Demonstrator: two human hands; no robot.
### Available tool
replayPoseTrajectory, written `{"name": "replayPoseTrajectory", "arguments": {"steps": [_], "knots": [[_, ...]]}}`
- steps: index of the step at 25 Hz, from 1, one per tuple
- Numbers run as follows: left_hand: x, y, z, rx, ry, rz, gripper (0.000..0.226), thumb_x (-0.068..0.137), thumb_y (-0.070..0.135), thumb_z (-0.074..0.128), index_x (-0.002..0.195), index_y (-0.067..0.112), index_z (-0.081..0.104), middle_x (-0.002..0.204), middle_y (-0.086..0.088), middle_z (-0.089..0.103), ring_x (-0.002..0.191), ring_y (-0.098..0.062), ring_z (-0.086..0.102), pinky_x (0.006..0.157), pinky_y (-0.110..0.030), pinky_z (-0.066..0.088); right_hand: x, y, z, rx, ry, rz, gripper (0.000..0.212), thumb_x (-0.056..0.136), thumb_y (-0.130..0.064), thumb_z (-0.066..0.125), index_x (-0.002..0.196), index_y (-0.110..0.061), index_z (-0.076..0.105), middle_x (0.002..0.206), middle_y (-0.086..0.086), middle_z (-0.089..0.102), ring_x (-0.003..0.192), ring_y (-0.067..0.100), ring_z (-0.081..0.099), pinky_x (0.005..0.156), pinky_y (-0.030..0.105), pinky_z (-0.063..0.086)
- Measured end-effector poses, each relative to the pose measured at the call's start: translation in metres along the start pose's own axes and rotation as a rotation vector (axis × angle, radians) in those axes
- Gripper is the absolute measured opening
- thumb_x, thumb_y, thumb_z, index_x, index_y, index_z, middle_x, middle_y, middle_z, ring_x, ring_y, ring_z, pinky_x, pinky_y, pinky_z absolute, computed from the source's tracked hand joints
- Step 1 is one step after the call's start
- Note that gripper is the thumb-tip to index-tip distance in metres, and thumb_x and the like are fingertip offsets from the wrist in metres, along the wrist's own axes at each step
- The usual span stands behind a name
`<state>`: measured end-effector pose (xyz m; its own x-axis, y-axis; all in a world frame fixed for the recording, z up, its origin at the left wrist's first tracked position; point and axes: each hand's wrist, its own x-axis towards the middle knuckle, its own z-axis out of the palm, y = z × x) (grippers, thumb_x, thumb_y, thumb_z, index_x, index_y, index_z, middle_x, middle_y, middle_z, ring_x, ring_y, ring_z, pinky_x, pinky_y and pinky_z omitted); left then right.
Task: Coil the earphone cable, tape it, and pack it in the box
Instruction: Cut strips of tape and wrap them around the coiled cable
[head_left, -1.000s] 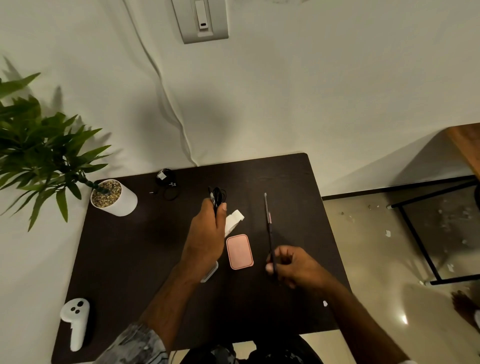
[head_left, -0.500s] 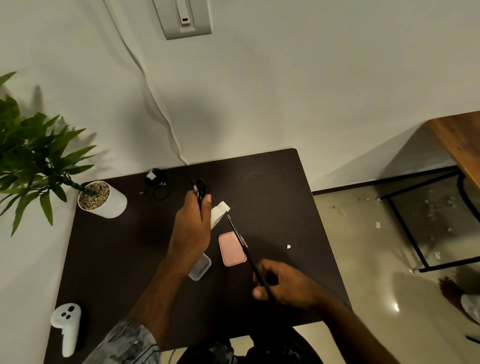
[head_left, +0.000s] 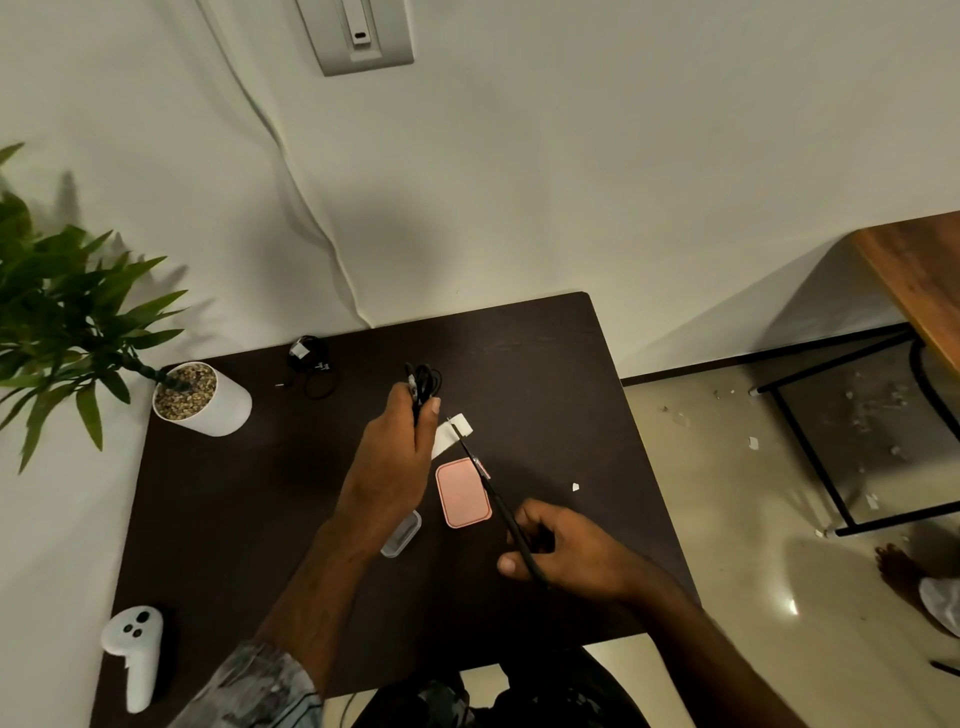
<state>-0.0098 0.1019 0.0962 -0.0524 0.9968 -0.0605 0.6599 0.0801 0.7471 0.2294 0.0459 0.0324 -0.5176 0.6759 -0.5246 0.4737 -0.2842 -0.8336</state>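
With the black earphone cable (head_left: 423, 382) coiled in our left hand (head_left: 397, 460), our right hand (head_left: 563, 553) grips long scissors (head_left: 498, 501) at the white tape strip (head_left: 453, 434); boxing remains.

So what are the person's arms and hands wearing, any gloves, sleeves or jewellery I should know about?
Both hands are bare: no gloves on the left hand or the right hand, and no rings or watch that I can make out. The left arm has a grey, mottled-pattern sleeve pushed up near the elbow. The right forearm shows no sleeve in view.
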Motion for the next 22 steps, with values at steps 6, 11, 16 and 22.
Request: {"name": "replayPoseTrajectory", "arguments": {"steps": [6, 11, 16, 22], "knots": [[0.0, -0.0041, 0.004, 0.013, -0.072, 0.03, 0.015, 0.107, 0.035, 0.043, 0.107, 0.023, 0.051, 0.068, 0.0, 0.058, 0.049, -0.007, 0.053, 0.043, -0.021, 0.045, 0.0022, -0.0045, -0.0009, -0.029, 0.053, 0.004, 0.04, 0.082, -0.068, 0.073, 0.091, -0.031, 0.061, 0.088, -0.006, 0.064, 0.085, 0.014, 0.065, 0.083, 0.039, 0.06], [0.0002, -0.0043, 0.0035, 0.011, -0.084, 0.026, 0.014, 0.108, 0.033, 0.043, 0.108, 0.021, 0.05, 0.068, 0.001, 0.058, 0.049, -0.005, 0.055, 0.042, -0.019, 0.044, 0.0049, -0.0058, 0.0016, -0.037, 0.093, 0.032, 0.037, 0.089, -0.061, 0.072, 0.094, -0.025, 0.064, 0.087, -0.001, 0.069, 0.087, 0.021, 0.071, 0.079, 0.036, 0.061], [-0.0006, -0.0067, 0.0052, 0.018, -0.076, 0.007, 0.014, 0.108, 0.032, 0.043, 0.109, 0.02, 0.05, 0.068, 0.003, 0.057, 0.05, -0.002, 0.056, 0.043, -0.017, 0.043, 0.0058, -0.0057, 0.0019, -0.038, 0.078, 0.064, 0.034, 0.091, -0.053, 0.073, 0.094, -0.021, 0.064, 0.086, -0.001, 0.068, 0.086, 0.021, 0.071, 0.077, 0.033, 0.06], [-0.0002, -0.0093, 0.0073, 0.014, -0.071, -0.028, 0.015, 0.107, 0.031, 0.043, 0.11, 0.019, 0.051, 0.071, 0.002, 0.058, 0.053, 0.001, 0.057, 0.045, -0.016, 0.045, 0.0097, -0.0003, 0.0008, -0.054, 0.111, 0.07, 0.032, 0.093, -0.045, 0.074, 0.093, -0.015, 0.065, 0.086, 0.007, 0.068, 0.078, 0.012, 0.064, 0.074, 0.028, 0.057]]}}
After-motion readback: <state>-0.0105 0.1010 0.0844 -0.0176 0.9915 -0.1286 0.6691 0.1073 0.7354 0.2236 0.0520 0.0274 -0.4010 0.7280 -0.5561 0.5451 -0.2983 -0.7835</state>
